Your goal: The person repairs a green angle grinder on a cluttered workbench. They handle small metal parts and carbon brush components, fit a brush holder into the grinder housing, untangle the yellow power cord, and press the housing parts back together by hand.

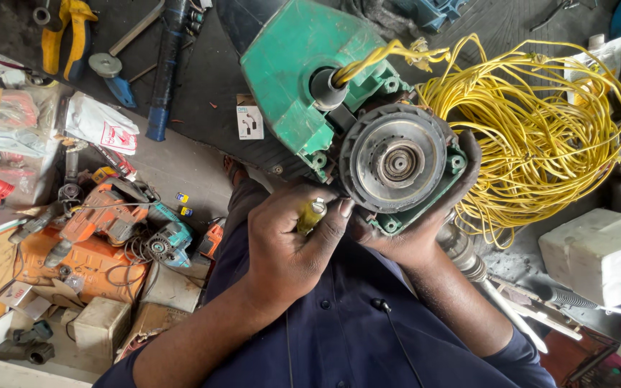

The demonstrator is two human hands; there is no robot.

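My left hand is closed around a small yellow-handled screwdriver, its tip end against the lower left edge of a green power-tool housing. My right hand cradles that housing from below, fingers wrapping up its right side. The housing shows a round grey metal disc with a central hub. A bundle of yellow wire comes out of a black sleeve on the housing and runs to a big loose coil of yellow wire on the right.
Orange and teal power tools and cardboard boxes lie at the left. Yellow-handled pliers, a blue tube and hand tools sit at top left. A white foam block is at right.
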